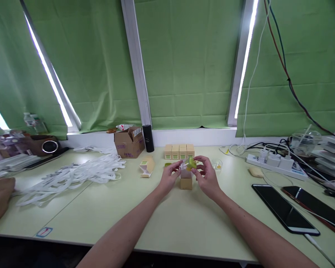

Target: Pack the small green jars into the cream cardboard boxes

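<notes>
A small brown cardboard box (186,184) stands on the table in front of me, its white inner side showing at the top. Just above it, my right hand (209,178) pinches a small glossy green item (191,162) whose exact kind I cannot make out. On the other side, my left hand (168,179) has its fingers closed near the box's top edge and a clear, shiny piece; what they grip is unclear. Behind my left fingers lies a flat green piece (168,164). A clear plastic container (217,165) with something yellow inside is beyond my right hand.
A row of several small boxes (179,152) stands at the back; another box (147,166) lies left. Further out are white straps (86,171), a carton (129,143), a black cylinder (148,138), a power strip (276,166) and phones (284,208). Another person's arm (0,199) rests far left.
</notes>
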A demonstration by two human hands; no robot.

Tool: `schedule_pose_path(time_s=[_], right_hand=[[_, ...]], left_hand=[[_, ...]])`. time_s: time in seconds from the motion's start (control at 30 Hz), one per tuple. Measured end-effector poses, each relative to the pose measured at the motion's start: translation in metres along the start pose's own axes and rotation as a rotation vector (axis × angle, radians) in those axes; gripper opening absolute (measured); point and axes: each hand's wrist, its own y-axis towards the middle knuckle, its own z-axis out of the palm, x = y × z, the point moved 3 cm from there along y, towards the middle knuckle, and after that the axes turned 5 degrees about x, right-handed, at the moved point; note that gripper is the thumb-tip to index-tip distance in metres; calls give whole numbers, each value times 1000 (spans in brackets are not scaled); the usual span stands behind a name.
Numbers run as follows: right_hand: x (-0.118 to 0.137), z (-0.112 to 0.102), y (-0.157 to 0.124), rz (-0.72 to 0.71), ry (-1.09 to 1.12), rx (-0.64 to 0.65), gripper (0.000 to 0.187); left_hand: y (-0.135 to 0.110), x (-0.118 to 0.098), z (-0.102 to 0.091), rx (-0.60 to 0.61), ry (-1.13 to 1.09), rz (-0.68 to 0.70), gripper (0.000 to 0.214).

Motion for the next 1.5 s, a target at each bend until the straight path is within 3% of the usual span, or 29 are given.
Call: schedule_pose_path(time_s=[0.27, 0.5, 0.93, 1.27, 1.33, 1.5], right_hand=[[-6, -7, 6, 38, -13, -38, 43], [-11, -9, 7, 77, -76, 19, 38], [-7, 3, -1, 22, -321, 193, 26], [-8, 8, -4, -24, -369, 276, 18], [-8, 9, -3, -56, -375, 284, 12], [-13, 11, -1, -93, -351, 240, 20]], left_hand=[[3, 3, -2, -42, -81, -72, 55], [6, 8, -6, -44, -142, -117, 64], [7, 13, -6, -55, -143, -110, 69], [5, 11, -5, -58, -118, -110, 67], [5, 12, -5, -59, -114, -101, 66], [6, 14, -5, -60, -117, -105, 67]])
